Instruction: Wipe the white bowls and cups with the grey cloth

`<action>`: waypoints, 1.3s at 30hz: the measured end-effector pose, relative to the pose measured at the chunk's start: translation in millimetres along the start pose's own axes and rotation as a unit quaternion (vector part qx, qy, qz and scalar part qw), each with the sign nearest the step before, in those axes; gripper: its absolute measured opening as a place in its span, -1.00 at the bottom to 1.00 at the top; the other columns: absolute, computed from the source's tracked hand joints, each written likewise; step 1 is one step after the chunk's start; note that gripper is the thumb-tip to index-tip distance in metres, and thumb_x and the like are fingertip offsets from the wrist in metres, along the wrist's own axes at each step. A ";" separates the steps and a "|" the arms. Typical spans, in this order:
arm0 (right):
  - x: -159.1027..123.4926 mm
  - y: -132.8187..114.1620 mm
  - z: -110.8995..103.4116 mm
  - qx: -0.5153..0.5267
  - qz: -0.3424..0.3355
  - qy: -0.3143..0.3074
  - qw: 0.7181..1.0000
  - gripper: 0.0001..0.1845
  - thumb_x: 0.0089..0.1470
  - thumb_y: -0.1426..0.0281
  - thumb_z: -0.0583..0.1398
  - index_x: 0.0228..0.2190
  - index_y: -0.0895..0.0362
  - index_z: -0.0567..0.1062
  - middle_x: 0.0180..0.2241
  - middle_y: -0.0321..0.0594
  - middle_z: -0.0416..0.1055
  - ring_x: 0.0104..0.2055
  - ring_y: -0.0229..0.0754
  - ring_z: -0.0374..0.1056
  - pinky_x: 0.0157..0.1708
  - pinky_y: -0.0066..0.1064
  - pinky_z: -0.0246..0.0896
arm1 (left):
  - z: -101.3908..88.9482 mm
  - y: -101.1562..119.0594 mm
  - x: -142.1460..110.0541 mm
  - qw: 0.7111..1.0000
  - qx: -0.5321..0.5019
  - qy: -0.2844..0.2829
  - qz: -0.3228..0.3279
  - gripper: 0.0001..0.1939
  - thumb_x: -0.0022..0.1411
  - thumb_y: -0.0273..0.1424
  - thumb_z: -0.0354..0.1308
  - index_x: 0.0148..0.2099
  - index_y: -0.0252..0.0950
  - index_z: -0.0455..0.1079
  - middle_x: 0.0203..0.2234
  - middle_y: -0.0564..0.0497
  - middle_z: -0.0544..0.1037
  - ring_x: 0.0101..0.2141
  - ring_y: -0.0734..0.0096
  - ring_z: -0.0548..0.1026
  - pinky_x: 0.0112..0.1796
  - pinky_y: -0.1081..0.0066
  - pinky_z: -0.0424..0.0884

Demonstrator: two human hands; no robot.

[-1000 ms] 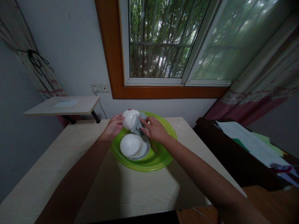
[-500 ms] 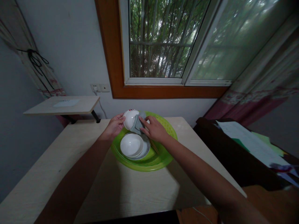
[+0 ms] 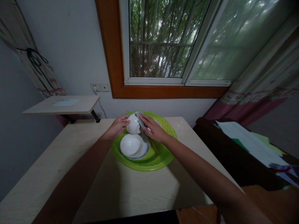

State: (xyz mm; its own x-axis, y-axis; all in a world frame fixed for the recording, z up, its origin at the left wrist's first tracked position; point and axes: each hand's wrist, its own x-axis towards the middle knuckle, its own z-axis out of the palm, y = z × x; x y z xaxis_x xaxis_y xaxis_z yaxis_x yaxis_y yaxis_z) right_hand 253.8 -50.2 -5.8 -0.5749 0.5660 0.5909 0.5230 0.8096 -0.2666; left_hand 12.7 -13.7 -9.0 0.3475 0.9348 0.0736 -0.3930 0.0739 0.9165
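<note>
A white bowl (image 3: 133,125) is tilted in the grip of my left hand (image 3: 118,127), above the far part of a round green basin (image 3: 149,168). My right hand (image 3: 154,128) presses a grey cloth (image 3: 140,119) against the bowl's right side, fingers closed over it. Below them, in the basin, another white bowl (image 3: 132,145) rests on white dishware (image 3: 146,147) that it partly covers. A pair of chopsticks (image 3: 153,146) lies to the right of this stack. Behind my right hand shows part of one more white dish (image 3: 158,123).
The basin stands on a pale wooden table (image 3: 144,189). A small raised shelf (image 3: 63,105) with a paper on it is at the left. Sockets (image 3: 100,87) and a window (image 3: 168,40) are on the wall. Papers (image 3: 252,146) lie on a dark surface at the right.
The held bowl has turned and shifted slightly right, its red marks now out of sight. My right hand and the cloth have moved from its face round to its right side.
</note>
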 end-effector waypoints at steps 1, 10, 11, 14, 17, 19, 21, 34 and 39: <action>1.2 -3.6 -2.1 -0.008 -0.018 -0.010 1.000 -0.38 0.35 0.29 0.00 0.36 -0.01 -0.01 0.38 -0.09 -0.03 0.42 -0.03 -0.13 0.35 0.07 -0.06 | 0.5 -0.8 0.0 1.000 0.004 -0.003 -0.004 -0.55 0.00 -0.51 0.37 0.00 -0.42 0.48 -0.16 -0.19 0.61 -0.29 0.36 0.56 -0.28 0.45 0.44; 5.6 -4.2 -0.8 0.015 0.002 0.000 1.000 -0.44 0.35 0.26 -0.01 0.33 -0.02 0.11 0.37 -0.18 0.02 0.42 -0.07 -0.09 0.37 0.01 -0.09 | 3.0 -1.2 -1.1 1.000 0.011 -0.022 -0.001 -0.51 -0.01 -0.47 0.38 0.02 -0.39 0.46 -0.13 -0.16 0.61 -0.26 0.35 0.55 -0.23 0.43 0.43; 4.7 -0.1 0.9 0.036 0.027 0.015 0.999 -0.44 0.35 0.24 -0.01 0.33 -0.02 0.12 0.37 -0.17 0.03 0.40 -0.08 -0.05 0.37 -0.03 -0.09 | 2.5 -0.9 -0.9 1.000 0.013 -0.020 0.002 -0.51 -0.01 -0.46 0.39 0.02 -0.39 0.46 -0.14 -0.16 0.61 -0.26 0.34 0.55 -0.24 0.42 0.43; 0.9 12.0 5.8 0.113 0.107 0.040 0.987 -0.42 0.33 0.13 0.01 0.31 0.00 0.18 0.33 -0.16 0.13 0.37 -0.07 0.03 0.38 -0.06 -0.11 | 0.1 0.2 0.0 1.000 0.015 -0.003 0.019 -0.53 -0.03 -0.44 0.40 -0.02 -0.40 0.47 -0.17 -0.17 0.62 -0.29 0.34 0.55 -0.27 0.42 0.42; -3.3 19.7 9.7 0.222 0.204 0.054 0.952 -0.42 0.26 0.02 0.06 0.24 -0.07 0.31 0.29 -0.22 0.21 0.33 0.00 0.12 0.34 0.01 -0.04 | -1.8 1.0 0.5 0.999 0.014 0.007 0.038 -0.56 -0.01 -0.43 0.40 -0.04 -0.40 0.47 -0.16 -0.19 0.61 -0.28 0.33 0.54 -0.27 0.42 0.42; -5.3 22.3 11.4 0.318 0.275 0.049 0.906 -0.42 0.25 -0.02 0.06 0.21 -0.10 0.34 0.26 -0.23 0.26 0.27 0.04 0.21 0.23 0.07 0.16 | -2.2 0.6 0.4 0.999 0.015 0.003 0.042 -0.55 -0.02 -0.43 0.40 -0.04 -0.39 0.47 -0.16 -0.19 0.61 -0.28 0.32 0.54 -0.26 0.41 0.42; -6.3 24.2 11.9 0.383 0.323 0.040 0.865 -0.41 0.25 -0.05 0.03 0.20 -0.11 0.35 0.23 -0.21 0.30 0.21 0.06 0.30 0.12 0.09 0.31 | -1.9 -0.7 0.3 0.999 0.020 -0.011 0.038 -0.54 -0.03 -0.43 0.41 -0.04 -0.39 0.48 -0.17 -0.18 0.62 -0.27 0.32 0.54 -0.24 0.40 0.42; 3.3 -3.6 -3.7 0.073 0.010 0.016 0.997 -0.46 0.32 0.23 0.04 0.29 -0.08 0.19 0.36 -0.27 0.04 0.43 -0.06 -0.13 0.38 0.04 -0.16 | -0.1 -9.2 1.7 0.994 0.091 -0.056 0.026 -0.65 -0.02 -0.42 0.40 -0.13 -0.36 0.53 -0.26 -0.09 0.60 -0.32 0.36 0.51 -0.22 0.38 0.37; 4.8 -5.0 -2.2 0.050 -0.007 0.023 0.998 -0.46 0.32 0.31 0.03 0.29 -0.09 0.19 0.36 -0.28 0.06 0.43 -0.06 -0.12 0.38 0.06 -0.15 | 4.0 -5.6 -1.2 0.997 0.071 -0.039 0.019 -0.64 -0.03 -0.43 0.40 -0.14 -0.37 0.50 -0.26 -0.09 0.60 -0.34 0.37 0.50 -0.25 0.40 0.38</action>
State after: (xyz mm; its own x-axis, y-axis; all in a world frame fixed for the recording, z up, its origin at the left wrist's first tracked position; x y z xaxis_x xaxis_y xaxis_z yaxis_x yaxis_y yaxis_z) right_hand 249.8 -51.9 0.0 -0.5509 0.5491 0.6285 0.4488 0.8298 -0.3316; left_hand 17.9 -16.6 -12.7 0.4020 0.9056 0.1355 -0.2851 -0.0169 0.9584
